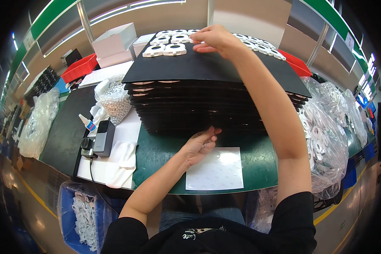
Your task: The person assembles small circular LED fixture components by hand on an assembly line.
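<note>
On top of the tall stack of black sheets [207,97], at its far edge, the person's right hand [213,39] reaches out with the arm fully stretched, fingers curled down and pressed together on one of the white ring-shaped parts [175,49] laid in rows across the top sheet. Those rows run left to right along the far side, so the parts lie directly under and to the left of that hand, while the near half of the top sheet is bare black. The left hand [201,144] sits much nearer, low against the front of the stack, fingertips pinched together on something small and pale; I cannot tell what it is. Just near of it a glossy white sheet [216,168] lies flat on the green tabletop [161,156]. Room is tight: a bulging clear bag of white parts [326,144] crowds the right side, and a bag of small beads [114,99] and a grey handheld device [103,137] stand to the left.
</note>
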A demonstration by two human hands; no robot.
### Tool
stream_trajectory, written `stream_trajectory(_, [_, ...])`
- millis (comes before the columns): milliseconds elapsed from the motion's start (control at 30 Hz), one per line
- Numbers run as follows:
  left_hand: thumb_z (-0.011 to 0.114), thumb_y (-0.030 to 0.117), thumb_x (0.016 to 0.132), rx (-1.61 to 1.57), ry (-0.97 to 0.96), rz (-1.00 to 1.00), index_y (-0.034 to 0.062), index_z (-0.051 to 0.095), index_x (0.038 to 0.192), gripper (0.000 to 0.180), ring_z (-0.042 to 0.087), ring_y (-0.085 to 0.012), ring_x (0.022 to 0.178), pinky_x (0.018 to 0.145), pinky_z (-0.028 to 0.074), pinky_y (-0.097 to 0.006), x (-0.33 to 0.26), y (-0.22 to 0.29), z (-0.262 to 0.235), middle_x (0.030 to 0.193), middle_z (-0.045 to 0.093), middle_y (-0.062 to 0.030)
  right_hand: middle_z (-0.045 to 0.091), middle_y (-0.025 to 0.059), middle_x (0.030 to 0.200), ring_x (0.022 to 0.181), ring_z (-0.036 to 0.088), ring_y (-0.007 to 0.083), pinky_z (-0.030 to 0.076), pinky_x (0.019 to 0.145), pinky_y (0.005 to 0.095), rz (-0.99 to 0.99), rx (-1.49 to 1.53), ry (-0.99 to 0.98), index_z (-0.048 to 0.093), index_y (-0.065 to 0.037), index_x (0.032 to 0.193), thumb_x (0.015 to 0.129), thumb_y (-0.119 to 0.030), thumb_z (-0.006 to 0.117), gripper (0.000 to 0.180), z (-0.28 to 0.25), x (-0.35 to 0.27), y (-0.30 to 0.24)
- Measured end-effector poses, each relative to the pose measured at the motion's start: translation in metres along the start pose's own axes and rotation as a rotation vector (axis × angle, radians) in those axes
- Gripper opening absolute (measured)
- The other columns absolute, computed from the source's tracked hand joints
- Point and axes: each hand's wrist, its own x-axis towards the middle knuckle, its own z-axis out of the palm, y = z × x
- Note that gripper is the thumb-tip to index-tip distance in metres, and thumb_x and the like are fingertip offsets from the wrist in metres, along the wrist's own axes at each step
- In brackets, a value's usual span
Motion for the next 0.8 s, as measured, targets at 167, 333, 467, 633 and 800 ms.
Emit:
stream_trajectory(167, [0.052, 0.028, 0.092, 0.002, -0.077, 0.015, -0.0017, 0.053, 0.107, 0.033, 0.033, -0.0038, 0.053, 0.040, 0.023, -0.015, 0.004, 0.001, -0.012, 0.068, 0.039, 0.0021, 0.065, 0.0094, 0.088, 0.083, 0.060, 0.0124, 0.049, 0.073, 0.0287, -0.803, -0.130, 0.396, 0.064, -0.001, 0.101, 0.082, -0.017, 0.064, 0.025, -0.051, -0.096, -0.003])
stream_trajectory(333, [0.049, 0.008, 0.090, -0.022, -0.103, 0.046, -0.0039, 0.052, 0.116, 0.028, 0.037, -0.0067, 0.060, 0.044, 0.028, -0.017, 0.005, 0.004, -0.008, 0.076, 0.042, -0.0020, 0.063, 0.0080, 0.093, 0.082, 0.060, 0.0120, 0.048, 0.072, 0.0210, -1.060, -0.204, 1.124, 0.060, 0.001, 0.098, 0.085, -0.003, 0.060, 0.013, -0.131, -0.184, 0.058])
stream_trajectory(467, [0.053, 0.005, 0.088, 0.039, -0.007, 0.095, -0.0032, 0.055, 0.114, 0.027, 0.039, -0.0078, 0.063, 0.046, 0.029, -0.017, 0.000, 0.005, -0.006, 0.082, 0.048, -0.0043, 0.061, 0.0038, 0.087, 0.080, 0.056, 0.0079, 0.044, 0.067, 0.0209, -0.496, -0.195, 1.165, 0.060, -0.001, 0.099, 0.088, -0.010, 0.058, 0.014, -0.182, -0.216, 0.143])
stream_trajectory(633, [0.059, 0.003, 0.086, 0.109, 0.044, 0.106, 0.0005, 0.058, 0.108, 0.023, 0.041, -0.0078, 0.064, 0.045, 0.030, -0.016, 0.001, 0.000, 0.002, 0.089, 0.054, -0.0073, 0.063, 0.0140, 0.099, 0.088, 0.057, 0.0288, 0.045, 0.081, 0.0361, -0.023, -0.864, 0.627, 0.062, -0.002, 0.105, 0.077, -0.021, 0.069, 0.034, -0.204, -0.238, 0.234])
stream_trajectory(800, [0.062, 0.009, 0.085, 0.068, 0.012, 0.064, 0.0024, 0.059, 0.101, 0.017, 0.041, -0.0068, 0.061, 0.043, 0.028, -0.015, 0.002, 0.000, -0.007, 0.085, 0.056, -0.0058, 0.061, 0.0165, 0.083, 0.079, 0.055, 0.0326, 0.045, 0.073, 0.0390, -0.095, -1.122, 0.626, 0.062, 0.000, 0.098, 0.074, -0.021, 0.071, 0.033, -0.204, -0.231, 0.252])
